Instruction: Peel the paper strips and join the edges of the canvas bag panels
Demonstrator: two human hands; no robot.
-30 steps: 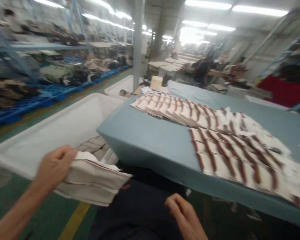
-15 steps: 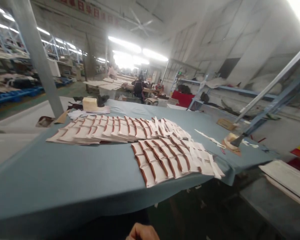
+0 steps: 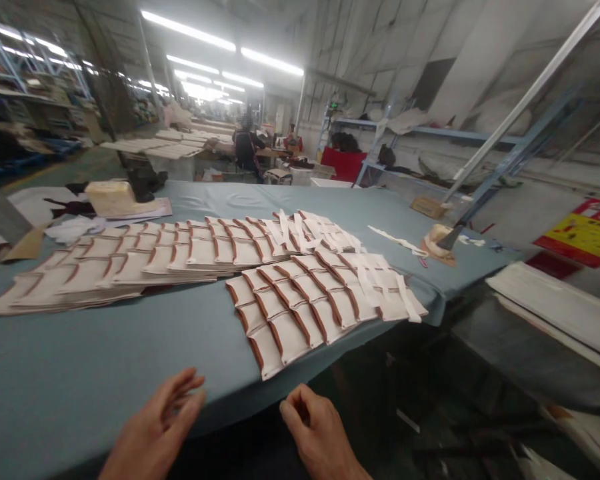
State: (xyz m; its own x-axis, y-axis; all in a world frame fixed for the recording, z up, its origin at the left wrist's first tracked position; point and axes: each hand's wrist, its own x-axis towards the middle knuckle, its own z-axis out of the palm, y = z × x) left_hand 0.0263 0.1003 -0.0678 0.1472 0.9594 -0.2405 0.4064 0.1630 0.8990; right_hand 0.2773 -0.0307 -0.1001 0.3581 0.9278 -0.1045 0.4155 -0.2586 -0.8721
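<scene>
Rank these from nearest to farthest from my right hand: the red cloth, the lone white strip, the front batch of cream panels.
From your right hand:
1. Front batch of cream panels, just ahead
2. Lone white strip, farther right on the table
3. Red cloth, beyond the table's far edge

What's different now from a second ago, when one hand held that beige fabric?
The left hand has let go of the beige fabric piece and looks empty, near the edge of the blue cloth-covered table. The view has swung right. The overlapping cream, brown-edged fabric pieces lie as before.
</scene>
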